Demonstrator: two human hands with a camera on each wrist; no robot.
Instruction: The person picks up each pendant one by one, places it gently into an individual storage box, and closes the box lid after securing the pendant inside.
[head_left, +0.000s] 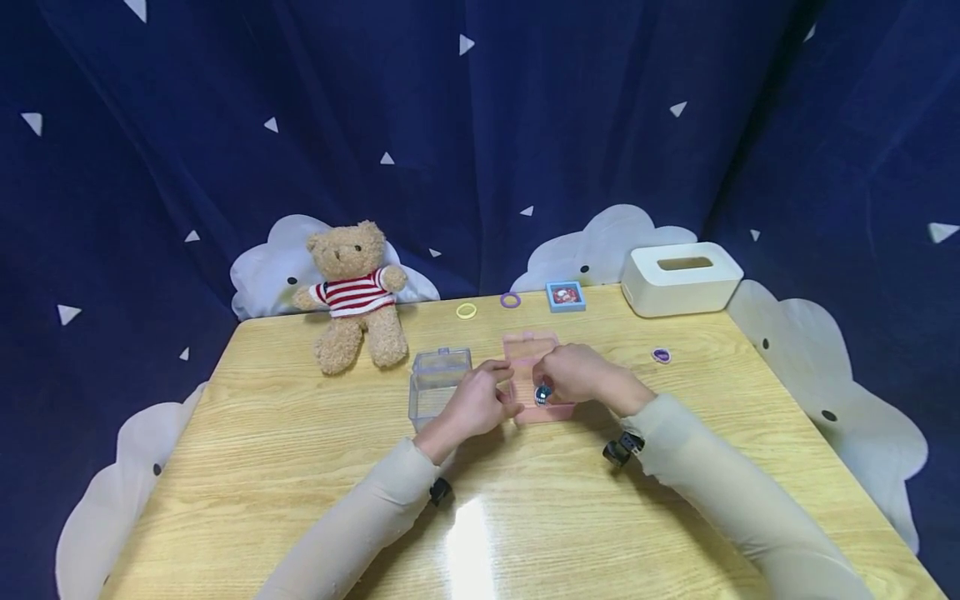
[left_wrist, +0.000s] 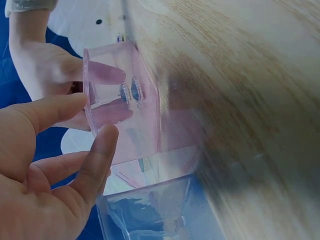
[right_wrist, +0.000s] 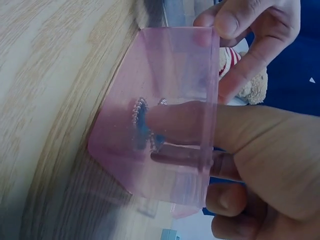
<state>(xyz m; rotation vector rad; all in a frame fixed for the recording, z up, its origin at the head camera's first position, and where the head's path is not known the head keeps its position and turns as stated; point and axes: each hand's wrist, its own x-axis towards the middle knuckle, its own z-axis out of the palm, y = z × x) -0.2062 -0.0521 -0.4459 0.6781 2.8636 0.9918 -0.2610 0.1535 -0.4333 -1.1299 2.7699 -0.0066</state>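
Note:
A clear pink box stands on the table with its lid raised. My right hand reaches into it from above. Thumb and finger pinch a blue gem-like ornament with a silver beaded edge, close to the bottom; a second beaded blue shape beside it may be a reflection. My left hand is at the pink box's left side, fingers spread, with fingertips touching its rim and wall. Left of that hand, a clear bluish box stands with its lid up, partly hidden by the hand.
Behind the boxes lie a yellow ring, a purple ring and a light-blue square frame. A purple oval ornament lies to the right, before a white tissue box. At back left sits a teddy bear.

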